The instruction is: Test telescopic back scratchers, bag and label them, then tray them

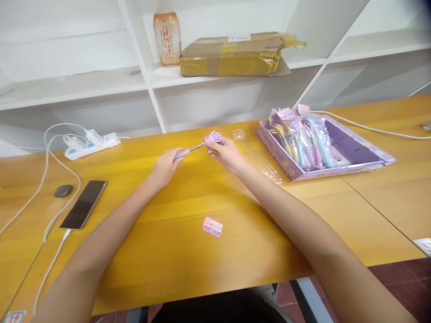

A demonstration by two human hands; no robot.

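Between my two hands stretches a telescopic back scratcher (196,147) with a purple handle, a thin metal rod and a purple claw-shaped head. My left hand (165,167) is closed around the handle. The fingers of my right hand (225,152) pinch it just below the claw head. Both hands are over the far half of the wooden table (161,251). A small pink printed card (213,227) lies flat nearer to me. Right of my right hand lies a clear plastic wrapper (266,168), partly hidden by my forearm.
At the right stands an open purple box (357,134) with several wrapped scratchers (306,143). A phone (84,204) on a cable, a small dark case (63,191) and a power strip (92,146) are at the left. The shelf holds a taped carton (232,56) and an orange package (167,39).
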